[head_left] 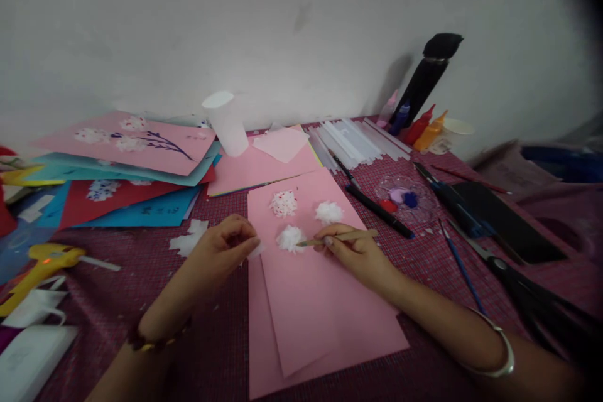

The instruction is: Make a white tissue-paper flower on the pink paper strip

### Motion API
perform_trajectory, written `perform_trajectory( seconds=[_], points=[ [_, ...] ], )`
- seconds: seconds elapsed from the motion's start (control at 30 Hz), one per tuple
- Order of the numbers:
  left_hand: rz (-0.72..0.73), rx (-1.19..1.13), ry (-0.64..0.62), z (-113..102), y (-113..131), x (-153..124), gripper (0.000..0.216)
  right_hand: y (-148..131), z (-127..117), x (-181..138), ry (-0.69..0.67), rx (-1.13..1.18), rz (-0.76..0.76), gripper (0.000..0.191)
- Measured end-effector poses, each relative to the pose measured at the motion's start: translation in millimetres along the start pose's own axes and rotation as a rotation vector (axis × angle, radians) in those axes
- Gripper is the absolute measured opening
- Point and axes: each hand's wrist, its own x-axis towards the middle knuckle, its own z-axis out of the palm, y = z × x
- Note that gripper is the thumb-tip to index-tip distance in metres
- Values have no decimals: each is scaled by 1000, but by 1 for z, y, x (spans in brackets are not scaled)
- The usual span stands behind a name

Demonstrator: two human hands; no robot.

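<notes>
My right hand (351, 251) grips a thin wooden stick (365, 235). The stick's tip touches a fluffy white paper tuft (288, 239) on the pink sheet (306, 301). Left of that tuft, my left hand (225, 244) pinches a small white scrap of thin paper (257, 250). Two more tufts sit higher on the sheet: one flecked with red (283, 203), the other plain white (328, 212). Several white paper pieces (188, 239) lie on the cloth behind my left hand.
At left are a yellow glue gun (56, 255) and stacked decorated cards (141, 154). A white paper roll (228, 122) stands behind. Glue sticks (351, 140), paint bottles (426, 129), a paint palette (405, 198), a cutter (452, 201), a phone (509, 220) and scissors (513, 282) are at right.
</notes>
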Motion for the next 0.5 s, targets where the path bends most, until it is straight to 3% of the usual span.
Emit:
perform_trajectory(
  seconds=[0.1, 0.27, 0.4, 0.5],
  points=[
    [-83, -27, -158, 2, -11, -2, 18, 1, 0, 1, 13, 5, 21, 17],
    [-1, 1, -339, 12, -18, -1, 18, 1, -1, -1, 30, 92, 37, 15],
    [-8, 36, -276, 19, -22, 2, 37, -3, -2, -3, -37, 97, 5, 15],
    [-26, 79, -252, 19, -21, 4, 29, -4, -1, -3, -89, -11, -47, 19]
  ],
)
